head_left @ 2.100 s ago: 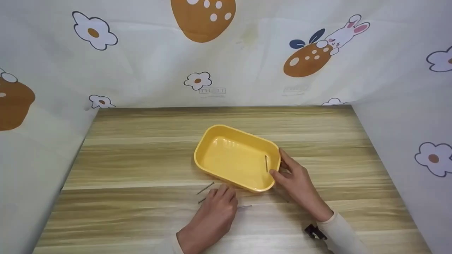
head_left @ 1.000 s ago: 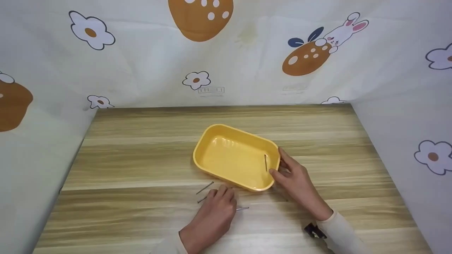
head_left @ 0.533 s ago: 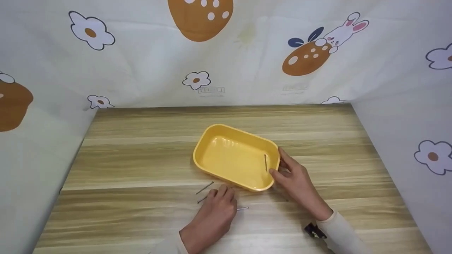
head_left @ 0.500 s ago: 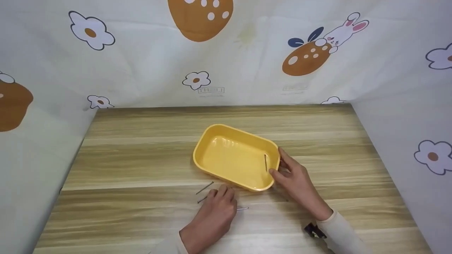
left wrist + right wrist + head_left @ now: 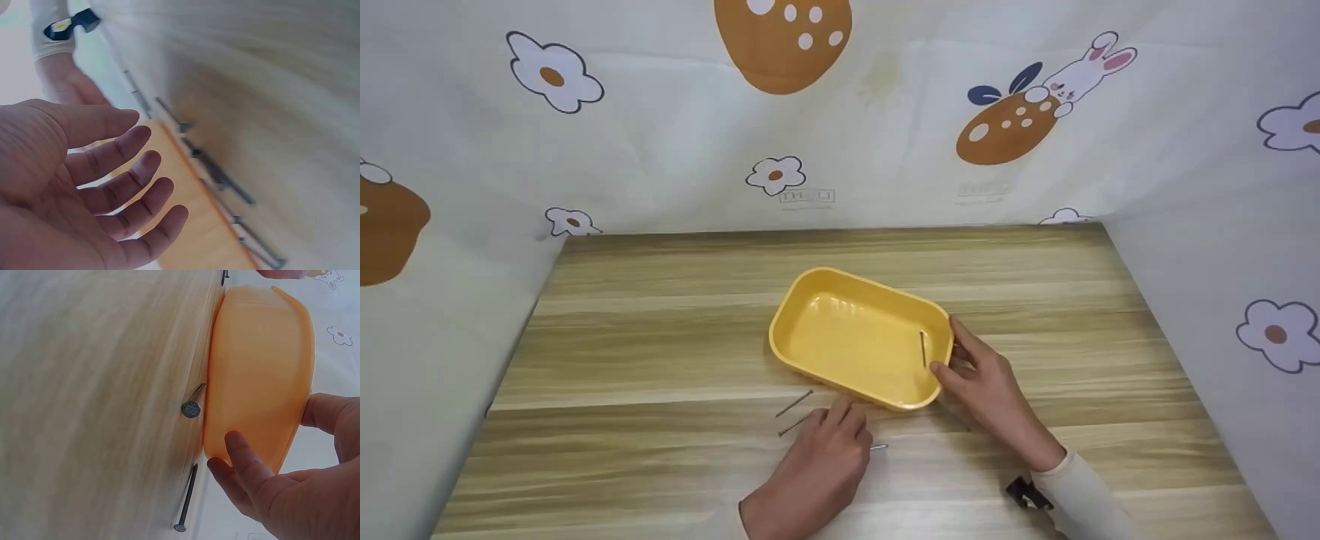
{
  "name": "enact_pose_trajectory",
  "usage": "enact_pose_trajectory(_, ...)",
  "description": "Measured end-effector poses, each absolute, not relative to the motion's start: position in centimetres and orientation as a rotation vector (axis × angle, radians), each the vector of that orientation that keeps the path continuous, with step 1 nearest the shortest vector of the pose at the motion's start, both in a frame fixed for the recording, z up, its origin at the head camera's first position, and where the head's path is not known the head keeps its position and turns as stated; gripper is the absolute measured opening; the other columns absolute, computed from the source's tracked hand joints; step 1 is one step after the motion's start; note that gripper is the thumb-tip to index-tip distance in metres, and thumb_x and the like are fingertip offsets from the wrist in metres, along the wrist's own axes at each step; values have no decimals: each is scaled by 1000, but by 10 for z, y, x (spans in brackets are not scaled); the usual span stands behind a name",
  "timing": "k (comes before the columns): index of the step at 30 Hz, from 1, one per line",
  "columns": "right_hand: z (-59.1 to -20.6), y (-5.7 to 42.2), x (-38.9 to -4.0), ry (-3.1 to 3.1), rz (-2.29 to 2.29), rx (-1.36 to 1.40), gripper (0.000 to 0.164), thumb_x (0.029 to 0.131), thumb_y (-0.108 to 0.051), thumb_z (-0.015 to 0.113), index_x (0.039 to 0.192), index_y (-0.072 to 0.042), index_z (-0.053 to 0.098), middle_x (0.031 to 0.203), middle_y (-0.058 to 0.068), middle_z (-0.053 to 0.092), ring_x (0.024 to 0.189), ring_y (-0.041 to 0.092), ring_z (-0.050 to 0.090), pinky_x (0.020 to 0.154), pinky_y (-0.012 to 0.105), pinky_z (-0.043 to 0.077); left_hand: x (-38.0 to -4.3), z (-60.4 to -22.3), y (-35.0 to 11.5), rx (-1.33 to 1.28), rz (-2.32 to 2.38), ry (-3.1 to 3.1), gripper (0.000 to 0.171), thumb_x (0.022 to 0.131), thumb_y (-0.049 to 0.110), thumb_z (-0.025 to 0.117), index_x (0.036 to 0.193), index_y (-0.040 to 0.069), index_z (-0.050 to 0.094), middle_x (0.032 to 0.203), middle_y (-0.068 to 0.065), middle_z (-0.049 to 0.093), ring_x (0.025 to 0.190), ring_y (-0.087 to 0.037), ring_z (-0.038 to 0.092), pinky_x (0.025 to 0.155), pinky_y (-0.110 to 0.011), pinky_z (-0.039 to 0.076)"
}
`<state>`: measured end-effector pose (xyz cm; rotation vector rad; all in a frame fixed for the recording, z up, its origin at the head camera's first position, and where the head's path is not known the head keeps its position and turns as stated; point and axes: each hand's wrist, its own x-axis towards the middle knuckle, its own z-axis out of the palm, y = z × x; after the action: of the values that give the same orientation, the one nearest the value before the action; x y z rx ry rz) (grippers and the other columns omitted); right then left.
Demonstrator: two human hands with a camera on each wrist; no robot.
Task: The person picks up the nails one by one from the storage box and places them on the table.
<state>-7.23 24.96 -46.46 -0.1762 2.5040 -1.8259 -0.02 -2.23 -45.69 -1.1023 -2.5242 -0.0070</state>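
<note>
A yellow plastic tray [image 5: 847, 337] with rounded corners sits mid-table, one nail [image 5: 923, 349] lying inside near its right end. My right hand [image 5: 994, 390] grips that end, thumb over the rim and fingers against the outer wall [image 5: 261, 382]. Just in front of the tray, my left hand [image 5: 825, 461] hovers low over loose nails. The left wrist view shows its fingers [image 5: 147, 164] loosely bent with nothing between them. Two nails [image 5: 795, 403] lie left of this hand, and another nail [image 5: 879, 447] pokes out on its right. Some are partly hidden under the hand in the head view.
The right wrist view has two nails [image 5: 187, 498] lying on the table beside the tray. A pale printed sheet [image 5: 675, 135] encloses the wood-grain table [image 5: 645, 322] at the back and sides. A black device [image 5: 1029, 493] is on the right sleeve.
My left hand has shifted slightly right, covering more of the nail on that side and uncovering more of one on its left. The right hand stays on the tray.
</note>
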Motion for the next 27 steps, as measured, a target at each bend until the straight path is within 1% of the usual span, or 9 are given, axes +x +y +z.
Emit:
enact_pose_trajectory(2,-465,250,-72,2500,-1831,-179,81,100,0,77,167,7,32,161,30,51,137,41,64,101,33,59,2,-452,-21,-1120,-19,-2511,14,83,15,87,85,14,73,88,0,55,98,-21,52,71,-30,42)
enact_pose_trajectory(8,-465,249,-72,2507,-1834,-181,80,100,0,77,167,8,32,160,31,51,136,42,64,101,33,59,3,-444,-18,-1146,-127,-2512,12,90,20,86,89,13,76,94,1,58,100,-21,53,72,-30,43)
enact_pose_trajectory(12,-465,249,-72,2507,-1838,-181,80,100,0,77,167,8,32,161,32,50,136,42,64,102,33,59,2,-440,-18,-1179,-243,-2529,12,94,22,85,91,13,77,100,1,61,103,-20,56,74,-31,48)
enact_pose_trajectory(17,-465,249,-72,2516,-1838,-190,80,100,1,77,166,9,32,159,34,52,135,44,65,102,33,59,2,-435,-16,-1182,-335,-2560,11,94,22,85,95,14,78,108,2,65,106,-20,60,77,-32,53)
enact_pose_trajectory(21,-465,249,-72,2512,-1841,-189,80,100,2,77,166,8,32,159,33,52,135,43,65,102,33,59,-1,-429,-13,-1174,-382,-2545,12,94,21,86,97,13,78,106,1,65,104,-19,61,80,-34,55)
enact_pose_trajectory(23,-465,249,-72,2508,-1842,-185,80,100,2,77,166,8,32,160,32,52,135,42,65,102,33,59,-3,-426,-11,-1168,-394,-2537,13,94,21,86,98,13,78,103,2,65,101,-18,60,82,-33,54)
enact_pose_trajectory(27,-465,249,-72,2512,-1828,-170,80,100,2,76,167,8,33,157,32,55,135,41,65,102,34,59,-11,-422,-8,-1146,-412,-2538,12,94,21,86,100,14,79,104,3,66,100,-18,59,85,-32,52)
